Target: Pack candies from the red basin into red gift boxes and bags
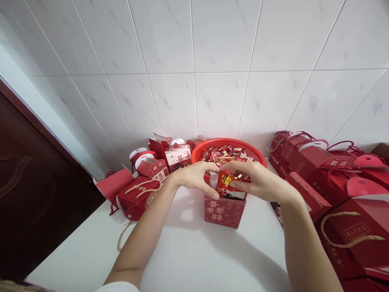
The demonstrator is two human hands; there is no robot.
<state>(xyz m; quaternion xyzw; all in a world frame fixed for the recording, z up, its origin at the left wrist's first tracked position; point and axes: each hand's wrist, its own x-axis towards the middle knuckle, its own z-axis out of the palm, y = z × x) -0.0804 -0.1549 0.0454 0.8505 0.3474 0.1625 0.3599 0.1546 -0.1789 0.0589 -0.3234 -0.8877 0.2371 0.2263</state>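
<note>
An upright red gift box [225, 213] with pale Chinese characters stands on the white table. My left hand [194, 176] curves around the upper left of this box, its thumb by the front rim and its index finger towards the back. A shiny red packet [224, 181] with gold print pokes up out of the box's opening. My right hand [253, 180] grips the packet from the right, thumb low and fingers bent over the top. The box's inside is mostly hidden by the packet and my hands.
Behind the box, a red plastic basket [197, 152] holds many small wrapped sweets [226, 153]. Red gift boxes with rope handles crowd the left [138, 192] and the right [355, 227]. A tiled wall [223, 101] rises behind; a dark door [36, 194] is at left.
</note>
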